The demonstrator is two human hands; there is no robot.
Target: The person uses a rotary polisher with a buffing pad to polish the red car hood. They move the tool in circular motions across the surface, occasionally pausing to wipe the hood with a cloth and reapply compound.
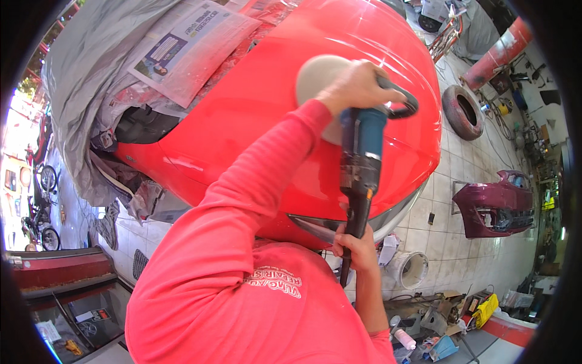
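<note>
resting right of the red hood point(254, 133) are a tire point(453, 118) and a purple bumper point(476, 200); at its left, a grey cover point(79, 91). on the hood is the polisher point(362, 148), its pad point(312, 79) against it. the left hand point(359, 86) curls over its loop handle point(412, 106), the right hand point(360, 249) wraps its rear grip point(359, 212).

red car hood point(260, 103) | on it: pale pad point(316, 76) | tiled floor point(431, 194): tire point(453, 115), white bucket point(398, 265)

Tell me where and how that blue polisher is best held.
Likely two-handed, from the torso: right hand around the slim black rear grip of the polisher, left hand on its looped front handle. The body points back that way; the loop juts right, away from the pale pad.
</note>
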